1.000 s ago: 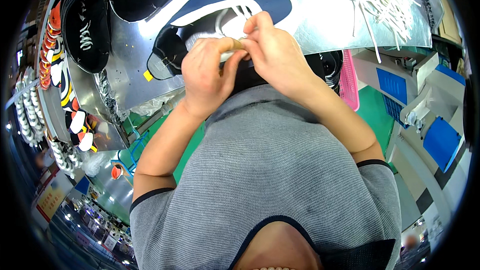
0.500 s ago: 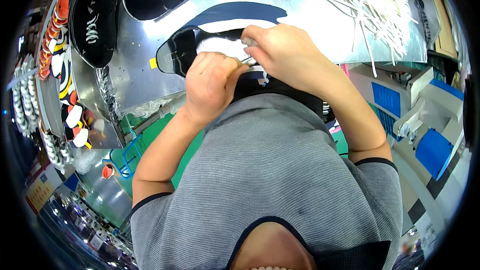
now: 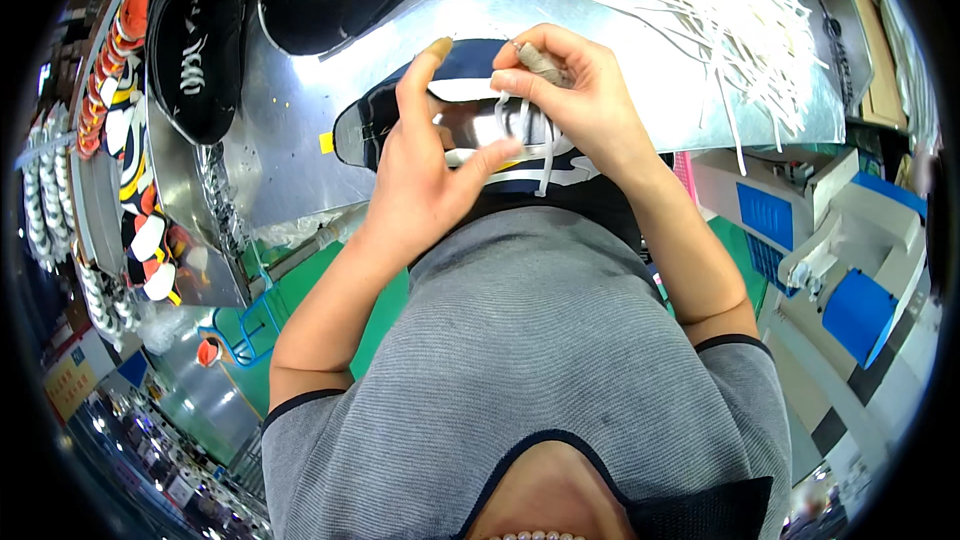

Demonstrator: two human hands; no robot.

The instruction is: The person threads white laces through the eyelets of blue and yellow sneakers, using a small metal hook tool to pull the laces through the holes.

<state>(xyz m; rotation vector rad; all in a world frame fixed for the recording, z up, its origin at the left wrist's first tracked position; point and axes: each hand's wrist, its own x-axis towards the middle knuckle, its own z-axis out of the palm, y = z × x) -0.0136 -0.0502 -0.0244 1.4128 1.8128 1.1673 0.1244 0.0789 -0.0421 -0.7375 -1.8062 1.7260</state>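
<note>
Over navy shoe upper [image 3: 478,57], L hand [image 3: 420,162] is spread wide; R hand [image 3: 585,100] grips wrapped handle [image 3: 541,63]. Loose wht laces [image 3: 690,15] lie beyond upper.

The shirt [image 3: 560,340] is grey with fine, close ribbing across the chest and belly. A narrow black band [image 3: 548,435] edges its rounded neckline. The short sleeves [image 3: 310,430] are the same ribbed grey, with black cuffs [image 3: 735,340] at their edges. By the shirt's lower right corner in view lies a patch of black mesh [image 3: 700,515]. Round white beads [image 3: 540,536] sit in a row at the neck. The left hand [image 3: 425,170] has a tan cover [image 3: 440,46] on one fingertip; both forearms [image 3: 325,310] are bare.
</note>
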